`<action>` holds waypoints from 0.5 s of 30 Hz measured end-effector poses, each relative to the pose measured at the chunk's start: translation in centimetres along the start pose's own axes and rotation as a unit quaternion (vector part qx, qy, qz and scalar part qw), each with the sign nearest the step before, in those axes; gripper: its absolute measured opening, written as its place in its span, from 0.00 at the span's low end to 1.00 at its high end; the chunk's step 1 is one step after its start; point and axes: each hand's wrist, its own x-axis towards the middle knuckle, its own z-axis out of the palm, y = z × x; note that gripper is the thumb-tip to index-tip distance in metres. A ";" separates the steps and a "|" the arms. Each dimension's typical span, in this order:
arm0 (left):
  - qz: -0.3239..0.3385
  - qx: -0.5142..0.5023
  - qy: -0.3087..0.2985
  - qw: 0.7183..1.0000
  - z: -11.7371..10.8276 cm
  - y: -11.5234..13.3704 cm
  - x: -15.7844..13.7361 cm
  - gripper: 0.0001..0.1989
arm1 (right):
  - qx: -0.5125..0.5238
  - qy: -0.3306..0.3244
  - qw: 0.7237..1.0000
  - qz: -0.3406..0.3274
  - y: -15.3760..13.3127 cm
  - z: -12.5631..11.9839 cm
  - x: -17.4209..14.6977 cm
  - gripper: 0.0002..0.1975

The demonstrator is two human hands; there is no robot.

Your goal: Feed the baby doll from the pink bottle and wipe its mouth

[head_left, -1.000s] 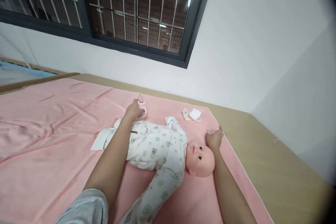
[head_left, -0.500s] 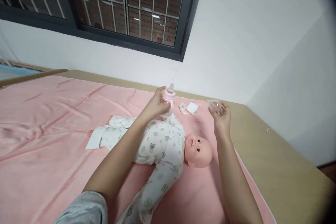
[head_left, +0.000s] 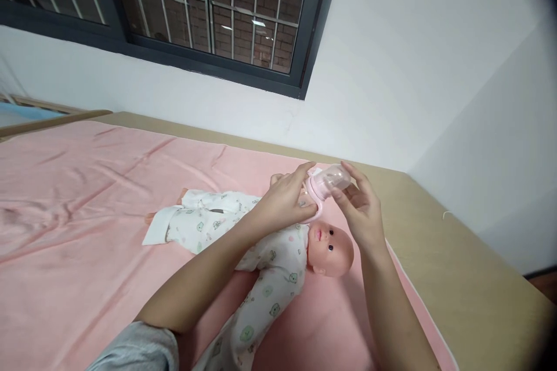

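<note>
My left hand [head_left: 289,194] is closed around a pink-collared baby bottle [head_left: 314,200], which tilts to the right above the doll's chest. Between the fingers and thumb of my right hand [head_left: 361,197] is a clear bottle cap [head_left: 334,179], placed over the nipple end against the pink collar. Below both hands a baby doll [head_left: 335,249] lies on its back, face up, its head to the right. It wears a white suit [head_left: 278,255] printed with green animals, partly hidden by my left forearm.
A pink sheet [head_left: 87,214] with creases lies under the doll on a wooden surface [head_left: 435,243]. Behind stand a white wall [head_left: 369,69] and a dark-framed, barred window [head_left: 209,11]. Something small and white is mostly hidden behind the bottle.
The bottle has gone from upright to tilted and moved right and down with my left hand. My right hand has brought the cap left onto the bottle's top.
</note>
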 end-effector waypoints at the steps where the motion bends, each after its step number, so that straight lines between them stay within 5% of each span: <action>1: 0.003 0.004 0.003 1.000 0.0 0.0 0.0 0.37 | -0.002 -0.005 1.000 0.004 -0.1 0.0 -0.1 0.23; 15: 0.033 0.014 0.026 0.999 0.3 -0.1 -0.2 0.35 | -0.008 0.021 1.000 0.016 0.0 -0.1 -0.1 0.19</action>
